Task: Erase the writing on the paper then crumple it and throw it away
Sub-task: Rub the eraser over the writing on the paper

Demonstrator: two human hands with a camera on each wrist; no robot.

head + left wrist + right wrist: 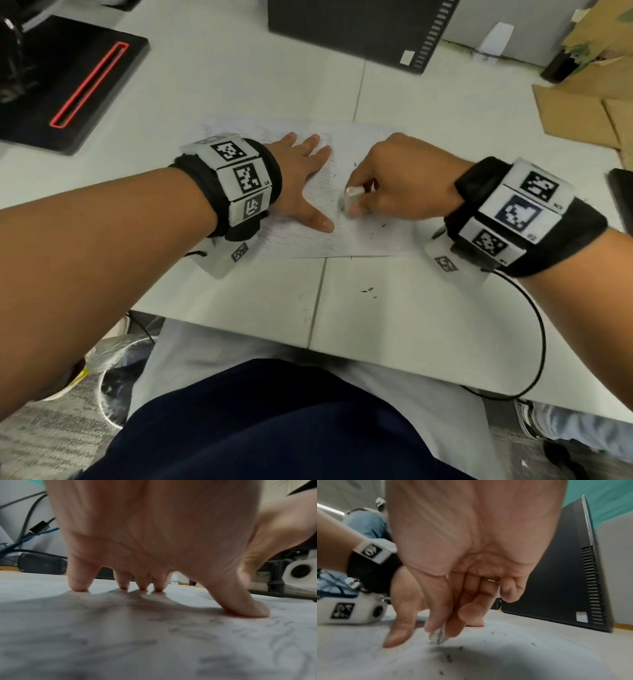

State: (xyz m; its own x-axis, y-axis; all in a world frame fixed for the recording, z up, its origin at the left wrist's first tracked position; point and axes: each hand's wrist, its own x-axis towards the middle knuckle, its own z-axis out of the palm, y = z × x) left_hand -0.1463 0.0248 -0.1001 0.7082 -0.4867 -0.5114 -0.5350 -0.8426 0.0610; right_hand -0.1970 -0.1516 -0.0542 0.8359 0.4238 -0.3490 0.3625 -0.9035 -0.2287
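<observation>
Now paper [370, 236] flat under spread left hand [301, 181], eraser [352, 202] pinched in right hand [404, 181].

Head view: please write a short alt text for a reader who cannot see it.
A right hand pinches a white eraser against a pencil-marked paper on a white desk, while the left hand presses the sheet flat. Dark eraser crumbs lie around.

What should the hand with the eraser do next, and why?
Probably keep rubbing. The right hand pinches the eraser against the paper, the left hand presses it flat with spread fingers, and faint pencil writing still shows near the left thumb, so I would stroke the eraser toward those lines.
</observation>
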